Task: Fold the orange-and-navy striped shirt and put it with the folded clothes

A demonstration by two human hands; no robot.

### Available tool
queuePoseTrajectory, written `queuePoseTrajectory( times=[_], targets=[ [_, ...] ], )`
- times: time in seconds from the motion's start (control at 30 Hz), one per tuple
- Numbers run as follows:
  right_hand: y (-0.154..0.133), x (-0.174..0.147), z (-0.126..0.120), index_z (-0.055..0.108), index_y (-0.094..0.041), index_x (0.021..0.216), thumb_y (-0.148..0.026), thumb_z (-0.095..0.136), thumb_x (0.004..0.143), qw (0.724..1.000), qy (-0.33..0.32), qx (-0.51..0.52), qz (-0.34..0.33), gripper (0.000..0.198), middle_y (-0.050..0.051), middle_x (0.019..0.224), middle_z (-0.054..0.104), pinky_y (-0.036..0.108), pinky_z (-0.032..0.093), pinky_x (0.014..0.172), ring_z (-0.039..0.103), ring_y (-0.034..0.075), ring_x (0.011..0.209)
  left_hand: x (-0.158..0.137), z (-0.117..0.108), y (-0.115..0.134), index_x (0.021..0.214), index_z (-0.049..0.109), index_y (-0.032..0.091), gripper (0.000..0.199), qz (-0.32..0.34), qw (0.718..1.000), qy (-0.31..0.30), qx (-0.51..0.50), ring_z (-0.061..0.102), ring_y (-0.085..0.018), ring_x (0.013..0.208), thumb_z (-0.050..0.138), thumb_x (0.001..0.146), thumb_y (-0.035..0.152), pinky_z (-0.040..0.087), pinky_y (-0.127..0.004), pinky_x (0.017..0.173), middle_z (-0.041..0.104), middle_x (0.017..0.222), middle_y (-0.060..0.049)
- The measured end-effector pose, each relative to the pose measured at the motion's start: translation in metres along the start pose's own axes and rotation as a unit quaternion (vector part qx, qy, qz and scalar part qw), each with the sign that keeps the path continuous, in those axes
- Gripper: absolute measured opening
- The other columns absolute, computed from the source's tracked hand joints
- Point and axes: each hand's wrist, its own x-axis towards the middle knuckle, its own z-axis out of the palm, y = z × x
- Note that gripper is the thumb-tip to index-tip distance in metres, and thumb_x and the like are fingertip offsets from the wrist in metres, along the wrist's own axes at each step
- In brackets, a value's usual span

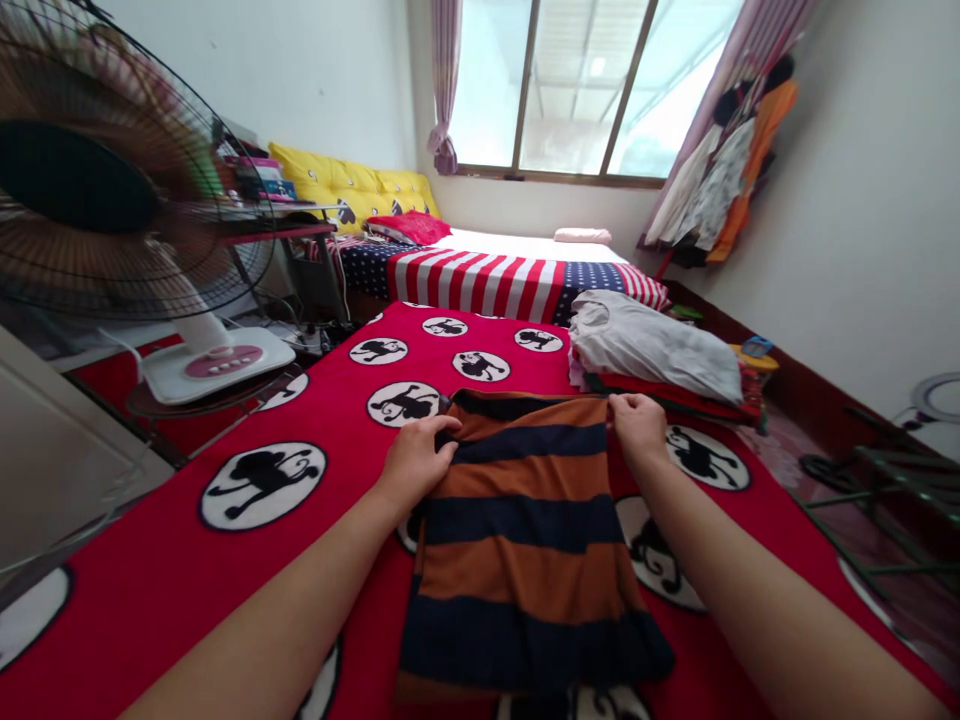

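Observation:
An orange-brown and navy striped shirt lies on a red cloth printed with black monkeys in white circles. It looks folded, and some creases run across it. My left hand is at the upper left edge of the shirt, its thumb and fingers closed on the fabric there. At the upper right corner, my right hand pinches the cloth between thumb and fingers. Just beyond my right hand, a grey shirt rests on top of a stack of folded clothes.
A floor fan stands at the left, its blades blurred. Behind is a bed with a stars-and-stripes cover and yellow headboard cushion. Clothes hang on the right wall. A green metal rack stands at the right.

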Motion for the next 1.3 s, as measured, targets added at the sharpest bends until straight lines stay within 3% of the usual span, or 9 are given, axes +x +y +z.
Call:
queuePoseTrajectory(
  times=[0.2,0.3,0.47,0.6,0.7,0.83,1.0,1.17,1.3],
  targets=[
    [0.005,-0.019,-0.008,0.057,-0.021,0.079,-0.026,0.061,0.067,0.999,-0.036,0.004,-0.016,0.013,0.006,0.073,0.069,0.030,0.051,0.050,0.063,0.019,0.054,-0.004,-0.005,0.007,0.108,0.069,0.023,0.028,-0.009,0.997,-0.025,0.076,0.065,-0.024,0.099,0.063,0.081,0.019,0.051,-0.033,0.086,0.069,0.105,-0.005],
    [-0.009,-0.047,-0.034,0.057,-0.022,0.088,-0.030,0.063,0.071,0.995,-0.076,-0.007,-0.070,0.021,0.006,0.091,0.069,0.032,0.053,0.062,0.065,0.018,0.064,-0.008,-0.010,0.016,0.115,0.066,0.025,0.031,-0.012,0.988,-0.039,0.151,0.065,-0.025,0.094,0.060,0.085,0.025,0.053,-0.035,0.079,0.063,0.111,-0.007],
    [-0.022,-0.115,-0.090,0.059,-0.021,0.083,-0.038,0.060,0.079,0.964,-0.237,-0.060,-0.100,0.017,0.002,0.073,0.065,0.028,0.047,0.057,0.059,0.016,0.061,-0.025,-0.030,0.043,0.113,0.066,0.022,0.035,0.062,0.984,-0.052,0.161,0.054,-0.028,0.113,0.067,0.078,0.018,0.047,-0.038,0.093,0.053,0.127,-0.010],
    [-0.024,-0.161,-0.125,0.061,-0.021,0.090,-0.034,0.061,0.081,0.919,-0.371,-0.087,-0.102,0.016,0.001,0.077,0.063,0.026,0.046,0.060,0.057,0.015,0.066,-0.062,-0.059,0.069,0.094,0.070,0.024,0.014,0.124,0.959,-0.253,-0.034,0.060,-0.018,0.091,0.068,0.082,0.030,0.048,-0.026,0.082,0.062,0.099,-0.002],
    [-0.020,-0.180,-0.135,0.061,-0.024,0.099,-0.022,0.066,0.076,0.889,-0.418,-0.128,-0.139,0.023,0.002,0.091,0.062,0.026,0.046,0.070,0.057,0.015,0.076,-0.098,-0.073,0.075,0.097,0.069,0.028,0.034,0.135,0.918,-0.370,-0.057,0.059,-0.016,0.085,0.080,0.068,0.042,0.045,-0.023,0.072,0.061,0.100,0.001],
    [-0.012,-0.185,-0.132,0.056,-0.021,0.080,-0.010,0.063,0.072,0.874,-0.430,-0.161,-0.157,0.015,-0.001,0.083,0.059,0.025,0.039,0.064,0.052,0.013,0.070,-0.129,-0.070,0.066,0.096,0.066,0.027,0.025,0.177,0.909,-0.375,0.037,0.057,-0.017,0.086,0.074,0.073,0.019,0.040,-0.025,0.072,0.062,0.098,0.000],
    [-0.030,-0.166,-0.142,0.049,-0.020,0.065,-0.013,0.065,0.073,0.873,-0.436,-0.118,-0.184,0.019,-0.002,0.070,0.055,0.024,0.039,0.062,0.050,0.013,0.068,-0.120,-0.090,0.060,0.085,0.064,0.025,0.014,0.182,0.909,-0.375,0.002,0.057,-0.014,0.079,0.058,0.083,0.012,0.039,-0.022,0.067,0.061,0.087,0.001],
    [-0.053,-0.148,-0.177,0.053,-0.022,0.064,-0.034,0.069,0.078,0.884,-0.403,-0.079,-0.222,0.025,0.007,0.094,0.064,0.030,0.047,0.076,0.060,0.021,0.087,-0.102,-0.132,0.066,0.081,0.065,0.025,0.011,0.166,0.926,-0.336,-0.038,0.058,-0.013,0.076,0.059,0.085,0.017,0.041,-0.022,0.069,0.063,0.085,0.001],
    [-0.034,-0.158,-0.182,0.054,-0.023,0.067,-0.032,0.068,0.080,0.868,-0.444,-0.082,-0.204,0.022,0.006,0.097,0.068,0.031,0.048,0.077,0.063,0.021,0.088,-0.114,-0.124,0.060,0.081,0.067,0.026,0.016,0.146,0.910,-0.388,-0.023,0.059,-0.013,0.078,0.059,0.081,0.012,0.041,-0.021,0.067,0.064,0.087,0.001]
  ],
)
